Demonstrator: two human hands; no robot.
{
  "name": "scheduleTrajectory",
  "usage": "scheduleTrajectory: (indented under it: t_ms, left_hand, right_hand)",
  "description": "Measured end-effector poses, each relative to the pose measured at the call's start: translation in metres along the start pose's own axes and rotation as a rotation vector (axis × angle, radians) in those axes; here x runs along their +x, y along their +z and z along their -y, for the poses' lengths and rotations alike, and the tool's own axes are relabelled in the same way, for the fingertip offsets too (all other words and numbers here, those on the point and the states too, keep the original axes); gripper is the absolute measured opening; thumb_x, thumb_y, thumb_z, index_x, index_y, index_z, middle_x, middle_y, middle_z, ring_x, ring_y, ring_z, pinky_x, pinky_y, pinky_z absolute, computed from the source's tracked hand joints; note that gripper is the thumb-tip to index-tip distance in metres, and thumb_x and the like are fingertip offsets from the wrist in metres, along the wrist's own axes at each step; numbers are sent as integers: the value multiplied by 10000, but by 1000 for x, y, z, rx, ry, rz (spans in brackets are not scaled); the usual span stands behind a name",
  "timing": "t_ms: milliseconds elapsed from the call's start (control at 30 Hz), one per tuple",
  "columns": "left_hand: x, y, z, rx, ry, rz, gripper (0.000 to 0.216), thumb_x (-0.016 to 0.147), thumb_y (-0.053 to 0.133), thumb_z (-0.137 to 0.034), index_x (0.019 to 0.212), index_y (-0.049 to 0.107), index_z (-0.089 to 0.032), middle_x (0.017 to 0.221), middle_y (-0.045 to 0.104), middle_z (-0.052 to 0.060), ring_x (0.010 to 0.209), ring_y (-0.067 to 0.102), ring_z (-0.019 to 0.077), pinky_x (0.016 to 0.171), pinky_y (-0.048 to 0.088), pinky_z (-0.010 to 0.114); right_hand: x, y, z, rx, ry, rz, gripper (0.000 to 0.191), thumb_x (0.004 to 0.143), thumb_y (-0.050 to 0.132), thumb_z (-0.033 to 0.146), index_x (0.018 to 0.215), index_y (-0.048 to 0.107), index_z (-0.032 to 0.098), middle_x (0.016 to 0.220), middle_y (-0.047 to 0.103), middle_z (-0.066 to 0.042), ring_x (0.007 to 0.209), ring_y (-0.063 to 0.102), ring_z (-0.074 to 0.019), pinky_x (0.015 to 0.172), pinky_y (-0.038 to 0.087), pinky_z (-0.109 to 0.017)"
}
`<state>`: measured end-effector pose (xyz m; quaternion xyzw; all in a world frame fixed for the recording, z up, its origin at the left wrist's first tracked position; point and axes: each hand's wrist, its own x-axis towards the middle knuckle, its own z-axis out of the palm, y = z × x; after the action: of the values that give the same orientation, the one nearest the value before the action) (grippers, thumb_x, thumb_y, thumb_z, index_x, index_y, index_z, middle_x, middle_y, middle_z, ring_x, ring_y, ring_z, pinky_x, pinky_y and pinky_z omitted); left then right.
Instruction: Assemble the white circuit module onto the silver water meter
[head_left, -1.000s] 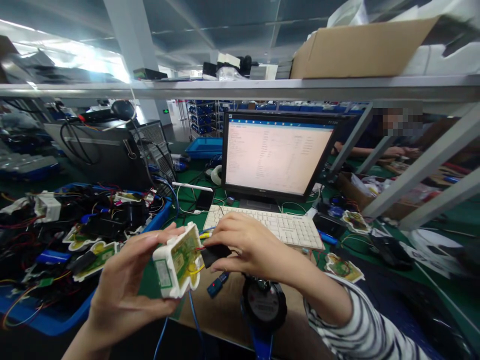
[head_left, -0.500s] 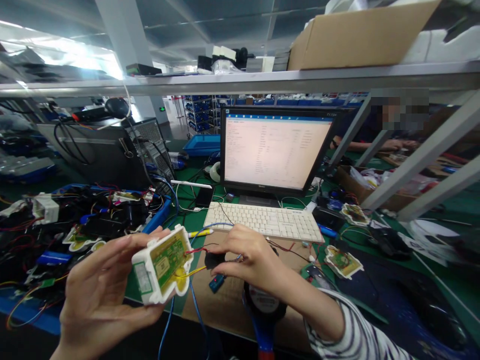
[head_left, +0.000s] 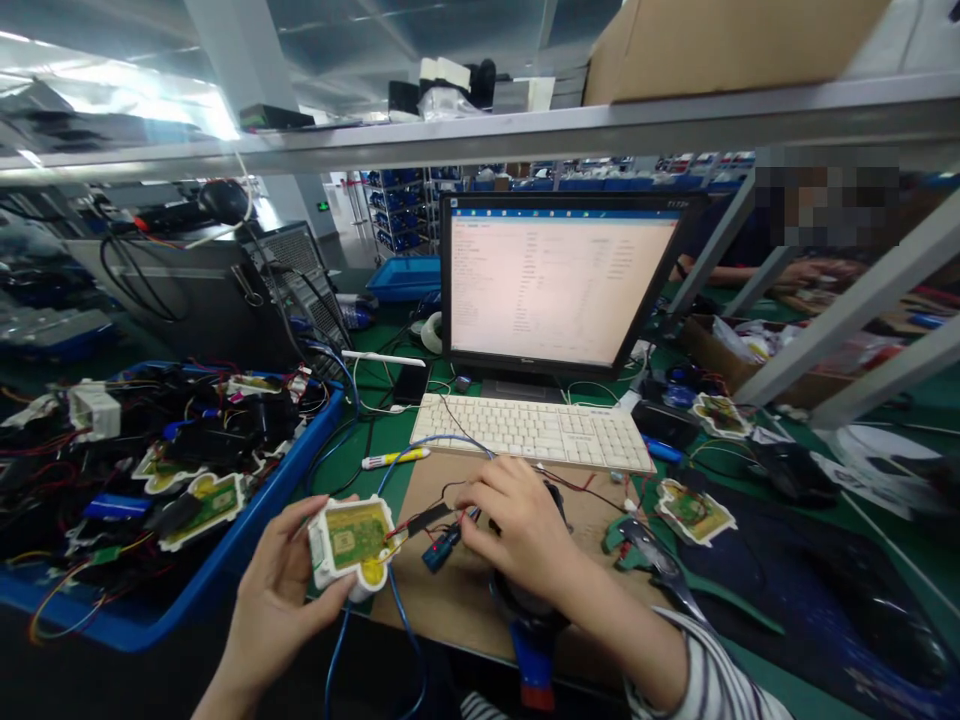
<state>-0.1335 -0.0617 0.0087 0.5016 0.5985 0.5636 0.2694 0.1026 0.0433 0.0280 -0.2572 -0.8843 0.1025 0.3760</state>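
Note:
My left hand (head_left: 281, 590) grips a white housing with a green circuit board (head_left: 351, 540) inside, held low over the bench edge. Red and yellow wires run from the board to a small black part (head_left: 429, 517). My right hand (head_left: 517, 530) is curled over the brown cardboard sheet (head_left: 442, 590), its fingertips closed by a small blue connector (head_left: 441, 549) and thin wires. A round black meter on a blue fitting (head_left: 531, 640) sits under my right wrist.
A blue bin (head_left: 217, 570) at the left holds several wired boards and housings. A white keyboard (head_left: 534, 433) and monitor (head_left: 555, 285) stand ahead. Loose boards (head_left: 694, 512) and green-handled pliers (head_left: 652, 548) lie at the right. A yellow marker (head_left: 391, 459) lies nearby. Another person works at the far right.
Both hands have dropped toward the bench. The housing moved down and its board now faces up. My right hand let the black part hang and went to the blue connector.

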Motion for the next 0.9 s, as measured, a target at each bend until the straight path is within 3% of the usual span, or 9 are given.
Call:
scheduleTrajectory:
  t_ms: [133, 233, 333, 433, 567, 700, 900]
  left_hand:
    - [-8, 12, 17, 81, -163, 238, 441, 714, 659, -279, 1119, 500, -202, 1152, 536, 108, 1057, 598, 244, 889, 524, 357]
    - [-8, 27, 16, 272, -101, 300, 354, 751, 612, -327, 1086, 579, -220, 1252, 476, 116, 1207, 474, 284, 990, 436, 437]
    - [-3, 45, 8, 368, 3, 363, 358, 782, 579, -341, 1126, 586, -240, 1266, 523, 101, 1236, 439, 265, 1056, 340, 467]
    - [10, 61, 5, 289, 9, 543, 394, 768, 605, -308, 1149, 586, -206, 1199, 608, 96, 1157, 515, 238, 1032, 369, 413]
    - [28, 68, 18, 86, -73, 681, 403, 728, 657, -292, 1113, 620, -180, 1145, 654, 77, 1071, 580, 212, 984, 409, 347]
    - [35, 67, 32, -48, -108, 729, 428, 658, 725, -308, 1054, 659, -157, 1060, 695, 74, 991, 623, 208, 921, 450, 312]
    - [33, 65, 28, -5, 68, 668, 413, 661, 731, -295, 1037, 669, -136, 990, 712, 96, 930, 646, 194, 860, 473, 279]
  right_hand:
    - [-3, 7, -2, -25, -93, 15, 209, 935, 425, 211, 837, 599, 147, 735, 605, -31, 707, 474, -168, 649, 320, -307]
    - [-7, 13, -3, -44, -136, 78, 244, 955, 383, 216, 861, 600, 155, 757, 606, -37, 717, 475, -169, 640, 328, -302]
    - [-12, 17, -6, 18, -154, 127, 213, 953, 380, 189, 904, 582, 142, 833, 613, -56, 788, 493, -178, 684, 363, -301]
    - [-16, 18, -10, 108, -125, 149, 144, 930, 416, 136, 920, 559, 135, 859, 613, -65, 830, 508, -183, 729, 391, -308]
    - [-21, 16, -13, 228, -96, 173, 126, 886, 475, 74, 954, 549, 151, 905, 626, -56, 861, 529, -174, 762, 409, -306]
    - [-21, 14, -12, 266, -104, 177, 132, 872, 496, 59, 914, 562, 165, 898, 637, -46, 843, 537, -175, 735, 415, -309]
    - [-16, 11, -13, 238, -166, 160, 110, 874, 500, 74, 902, 573, 152, 872, 619, -66, 795, 524, -178, 681, 423, -311]
